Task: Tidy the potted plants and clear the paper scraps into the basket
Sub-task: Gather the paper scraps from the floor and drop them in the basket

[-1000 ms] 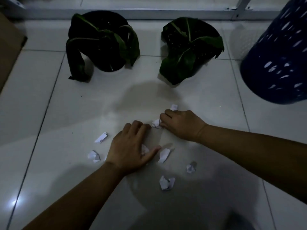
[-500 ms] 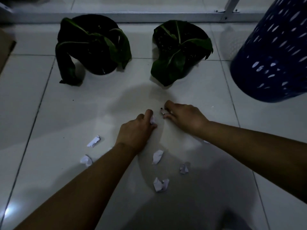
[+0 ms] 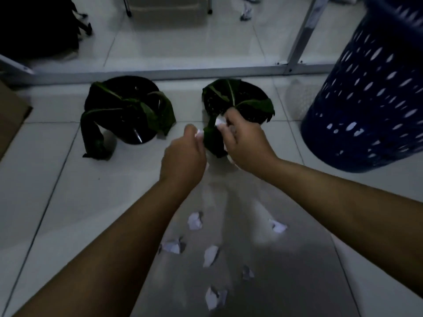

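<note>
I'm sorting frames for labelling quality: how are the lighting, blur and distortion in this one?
Head view: dim, bluish light; the two potted plants read nearly black. Motion blur smears the left hand, right hand and blue basket. Wide-angle bending curves the floor rail. Paper scraps stay legible on the glossy tiles.

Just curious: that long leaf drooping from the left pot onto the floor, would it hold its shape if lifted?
Probably not. The leaf arches over the left pot rim and sags to the tiles, so it looks limp. It likely weighs little and would flop. Its creased tip might tear if tugged.
</note>
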